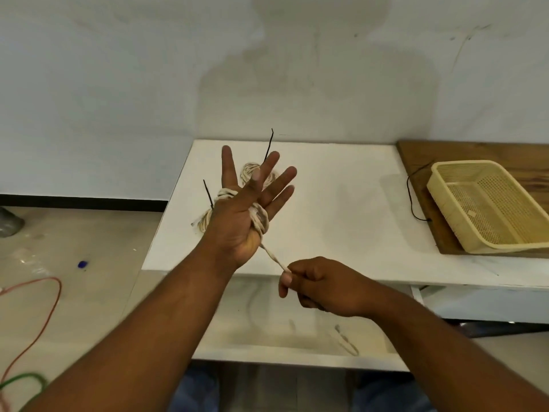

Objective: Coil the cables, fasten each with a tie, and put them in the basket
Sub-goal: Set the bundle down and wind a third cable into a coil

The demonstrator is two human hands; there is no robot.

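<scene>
Rightward, yellow basket point(487, 203) on wooden board point(416, 156), contents unclear.

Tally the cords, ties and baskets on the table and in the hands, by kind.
Tied white cord bundles on the table: 2
White cord being wound on the left hand, pulled by the right hand: 1
Loose black tie: 1
Basket: 1
Total: 5

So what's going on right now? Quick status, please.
Left hand open, white cable looped around its palm. Right hand pinching the cable's free end. Two tied coils on the table, basket empty. Nothing in the way.
</scene>
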